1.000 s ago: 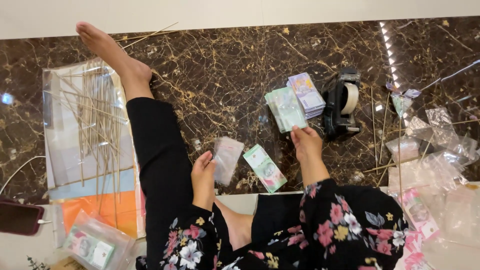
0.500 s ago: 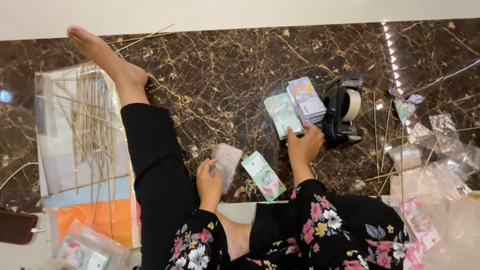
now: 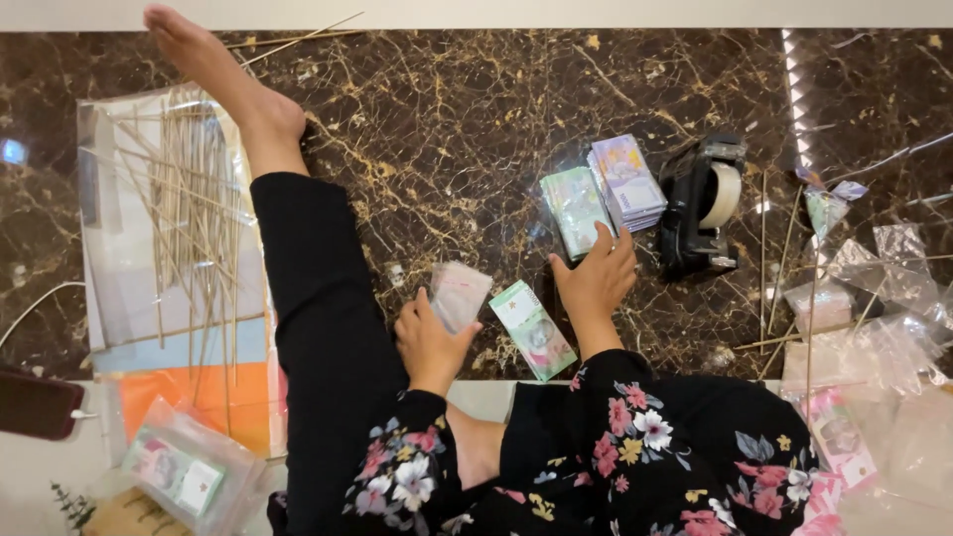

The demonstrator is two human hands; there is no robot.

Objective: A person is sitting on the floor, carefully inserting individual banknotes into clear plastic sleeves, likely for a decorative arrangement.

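My left hand (image 3: 429, 342) holds a small clear plastic sleeve (image 3: 459, 293) with a pale note inside, just above my lap. My right hand (image 3: 598, 278) reaches forward, fingertips touching the near end of a green wrapped banknote stack (image 3: 574, 206) on the dark marble floor. A purple banknote stack (image 3: 627, 181) lies beside it on the right. Between my hands a green banknote packet (image 3: 533, 329) lies flat on the floor. My outstretched leg in black (image 3: 316, 298) runs up the left side.
A black tape dispenser (image 3: 703, 203) stands right of the stacks. Several thin wooden skewers (image 3: 194, 213) lie on plastic sheets at left. Crumpled clear wrappers (image 3: 884, 298) and skewers lie at right. A bagged note bundle (image 3: 184, 471) and a dark phone (image 3: 40, 405) sit lower left.
My right hand has moved forward from the green packet up to the green stack. My left hand has stayed with the sleeve. The camera view has shifted slightly.
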